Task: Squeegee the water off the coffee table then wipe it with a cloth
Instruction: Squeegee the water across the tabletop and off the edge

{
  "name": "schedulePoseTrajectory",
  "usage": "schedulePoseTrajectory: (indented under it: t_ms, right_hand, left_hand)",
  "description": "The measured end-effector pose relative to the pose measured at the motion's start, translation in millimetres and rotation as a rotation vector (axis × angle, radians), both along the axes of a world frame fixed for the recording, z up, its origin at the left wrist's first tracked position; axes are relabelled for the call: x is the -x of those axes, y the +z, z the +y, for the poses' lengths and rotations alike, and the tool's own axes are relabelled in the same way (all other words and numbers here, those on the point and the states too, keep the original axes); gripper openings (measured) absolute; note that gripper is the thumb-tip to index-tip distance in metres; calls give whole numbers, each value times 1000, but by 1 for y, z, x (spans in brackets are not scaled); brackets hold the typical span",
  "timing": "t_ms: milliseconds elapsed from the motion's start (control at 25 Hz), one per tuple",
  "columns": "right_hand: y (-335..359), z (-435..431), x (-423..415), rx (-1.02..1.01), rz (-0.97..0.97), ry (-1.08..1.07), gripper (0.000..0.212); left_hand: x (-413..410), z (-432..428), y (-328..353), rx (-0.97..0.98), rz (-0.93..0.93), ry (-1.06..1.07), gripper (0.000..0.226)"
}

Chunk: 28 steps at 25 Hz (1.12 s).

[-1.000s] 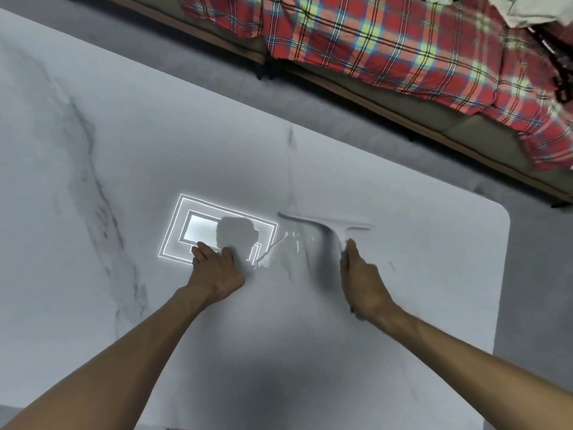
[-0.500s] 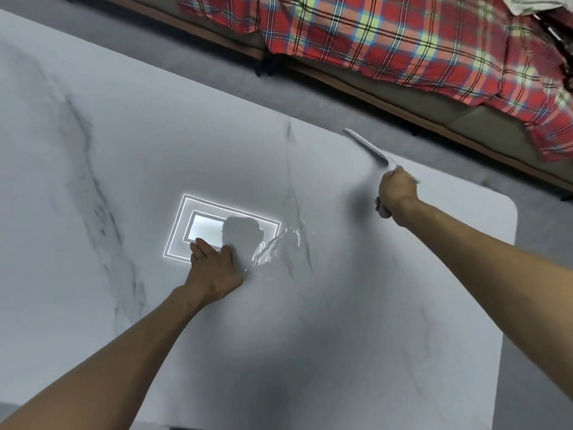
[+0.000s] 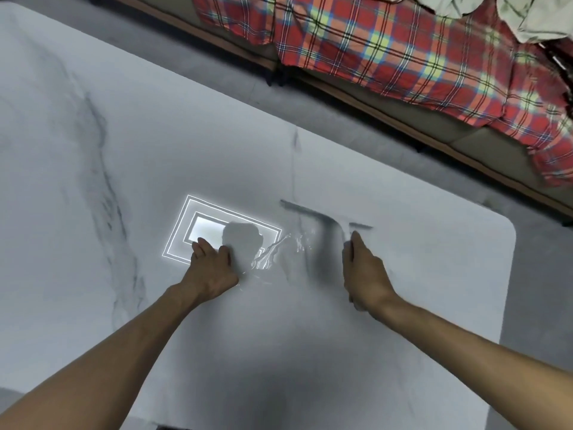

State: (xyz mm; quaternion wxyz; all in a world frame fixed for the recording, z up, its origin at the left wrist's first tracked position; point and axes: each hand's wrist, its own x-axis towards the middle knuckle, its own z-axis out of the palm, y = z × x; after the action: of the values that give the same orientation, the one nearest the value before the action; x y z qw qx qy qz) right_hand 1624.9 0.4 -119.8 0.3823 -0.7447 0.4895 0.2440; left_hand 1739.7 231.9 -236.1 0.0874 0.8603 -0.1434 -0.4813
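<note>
Your right hand [image 3: 364, 268] is wrapped round the squeegee [image 3: 322, 216] handle, blade down at its 12 o'clock, water [image 3: 279, 252] at 9. Left hand [image 3: 214, 268] lies flat on the table [image 3: 434, 290], probably bracing you.

Two bare forearms show: the left arm [image 3: 124, 346] at 7 o'clock and the right arm [image 3: 465, 346] at 4 o'clock. Each is uncovered all the way from the frame edge to the wrist. Both are lean and taper toward the wrist. The left grip [image 3: 214, 271] and right grip [image 3: 366, 274] are bare too, with knuckles and tendons faintly ridged.
</note>
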Motion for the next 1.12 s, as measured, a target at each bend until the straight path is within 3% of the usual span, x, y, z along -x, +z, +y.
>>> schedulePoseTrajectory:
  t_ms: [120,320,480,600,840,1120]
  right_hand:
    - [-15,-32,-86,94,-163,-96,39]
    - [-52,-13,-142,139,-176,107,50]
    - [-63,24,-64,177,-164,319,50]
    - [-58,32,11,195,-159,451,50]
    - [-42,28,130,208,-56,513,48]
    - [-13,27,180,221,-19,500,47]
  left_hand:
    - [1,15,-4,78,-45,-18,42]
    - [14,52,-8,220,-178,91,25]
    - [40,87,-11,205,-216,53,37]
    - [57,96,-9,190,-196,59,33]
    - [106,118,-6,198,-106,106,26]
    - [163,161,11,171,-41,216,22]
